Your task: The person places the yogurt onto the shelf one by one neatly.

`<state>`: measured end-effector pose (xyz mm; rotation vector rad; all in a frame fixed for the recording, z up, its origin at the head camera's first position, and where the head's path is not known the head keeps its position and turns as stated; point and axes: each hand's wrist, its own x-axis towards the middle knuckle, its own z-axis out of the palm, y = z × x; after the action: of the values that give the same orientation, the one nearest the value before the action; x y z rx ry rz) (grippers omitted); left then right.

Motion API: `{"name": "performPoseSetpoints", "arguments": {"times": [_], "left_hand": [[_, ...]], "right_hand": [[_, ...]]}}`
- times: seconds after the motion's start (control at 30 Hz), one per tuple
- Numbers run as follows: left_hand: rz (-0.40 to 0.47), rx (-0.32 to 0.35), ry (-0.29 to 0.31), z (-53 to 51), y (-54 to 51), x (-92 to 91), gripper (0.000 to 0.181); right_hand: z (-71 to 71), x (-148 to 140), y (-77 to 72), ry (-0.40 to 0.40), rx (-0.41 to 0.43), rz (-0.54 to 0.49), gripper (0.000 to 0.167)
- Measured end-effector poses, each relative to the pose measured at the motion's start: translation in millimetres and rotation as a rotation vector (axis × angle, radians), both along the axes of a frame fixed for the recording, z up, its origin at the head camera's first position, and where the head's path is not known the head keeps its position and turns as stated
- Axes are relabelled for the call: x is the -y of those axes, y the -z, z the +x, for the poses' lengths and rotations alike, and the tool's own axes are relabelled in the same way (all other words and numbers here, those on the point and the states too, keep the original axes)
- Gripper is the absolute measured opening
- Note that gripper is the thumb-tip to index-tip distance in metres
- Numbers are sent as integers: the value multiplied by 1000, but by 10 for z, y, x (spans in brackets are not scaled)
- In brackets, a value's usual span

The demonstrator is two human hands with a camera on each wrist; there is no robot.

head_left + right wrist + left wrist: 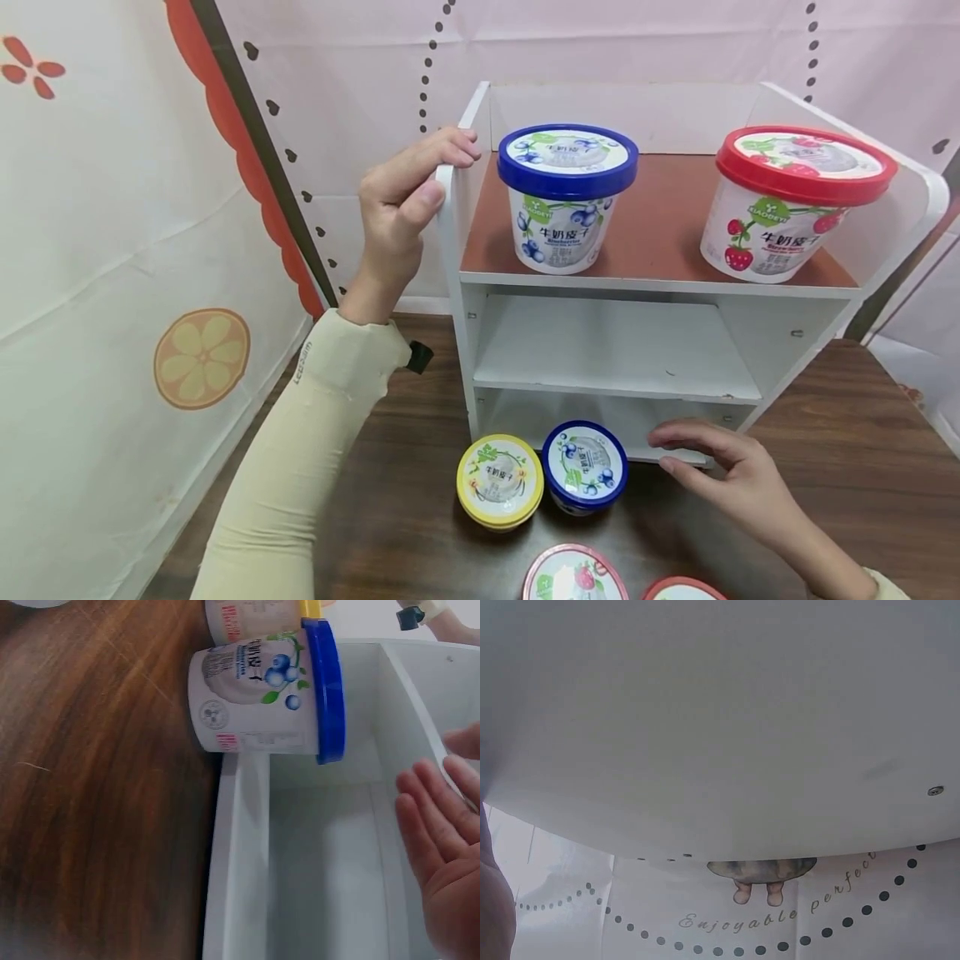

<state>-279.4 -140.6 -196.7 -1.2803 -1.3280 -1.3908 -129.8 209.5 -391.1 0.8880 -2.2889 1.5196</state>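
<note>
My left hand (401,208) grips the top of the white shelf unit's left side panel (454,217), fingers over the edge and thumb in front. In the left wrist view the panel (720,735) fills most of the picture, with a sliver of hand (495,907) at the left edge. My right hand (742,483) holds nothing; its fingers are loosely bent before the lowest compartment, also seen in the right wrist view (450,855). To its left, a blue-lidded tub (585,467) (259,697) stands on the table beside a yellow-lidded tub (500,482) (255,621).
On the unit's brown top board (667,208) stand a large blue-lidded tub (566,208) at left and a large red-lidded tub (798,204) at right. Two red-rimmed tubs (573,579) (684,592) are cut off by the lower picture edge. A printed curtain (97,250) hangs at left.
</note>
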Motion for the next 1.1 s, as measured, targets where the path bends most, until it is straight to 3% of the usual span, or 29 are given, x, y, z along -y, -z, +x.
{"name": "performPoseSetpoints", "arguments": {"times": [0.1,0.3,0.63,0.9,1.1], "left_hand": [[0,1,2,-6,-2,-6,42],[-6,-2,-12,0,10,1,42],[1,-16,-15,-6,5,-6,41],[1,-15,-2,-12,15,-26,40],[8,-13,-22,-10,12,-12,42]], "right_hand": [[-12,15,20,53,76,63,36],[-44,33,84,83,178,110,48],[-127,39,210,10,231,202,67],[-152,93,305,6,248,296,74],[-167,194,292,-9,273,319,79]]}}
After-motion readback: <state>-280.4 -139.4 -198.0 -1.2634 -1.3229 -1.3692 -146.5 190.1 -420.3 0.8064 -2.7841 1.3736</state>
